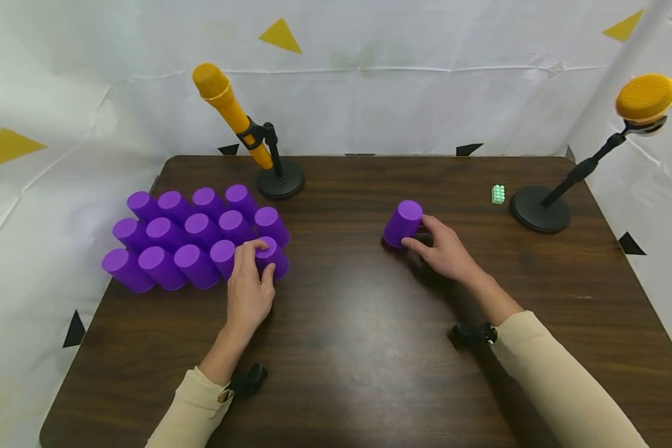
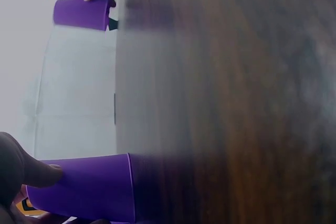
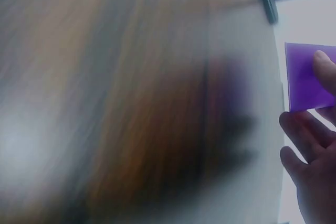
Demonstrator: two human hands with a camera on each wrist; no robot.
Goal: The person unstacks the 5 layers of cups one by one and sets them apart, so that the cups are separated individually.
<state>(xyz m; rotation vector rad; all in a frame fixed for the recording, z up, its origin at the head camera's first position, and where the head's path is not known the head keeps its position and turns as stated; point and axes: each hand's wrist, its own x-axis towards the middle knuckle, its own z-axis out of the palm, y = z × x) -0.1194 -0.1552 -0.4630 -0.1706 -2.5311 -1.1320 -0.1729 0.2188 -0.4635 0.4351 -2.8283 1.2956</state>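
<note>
On the left, several purple cups [image 1: 195,266] stand upside down in close rows. My left hand [image 1: 249,291] holds the cup [image 1: 274,258] at the right end of the front row, its thumb on the near side. The left wrist view shows that cup [image 2: 89,190] with the thumb pressed on its wall. Right of centre, my right hand [image 1: 447,252] grips a separate upside-down purple cup [image 1: 402,225] between thumb and fingers. In both wrist views this cup's rim [image 3: 288,77] appears slightly above the tabletop. Some of the right fingers are hidden behind it.
Behind the rows, a yellow microphone [image 1: 234,117] leans on a black stand. Another yellow microphone [image 1: 646,98] rises on a stand at the right edge, near a small green toy brick [image 1: 498,194]. White sheeting surrounds the dark wooden table [image 1: 358,373].
</note>
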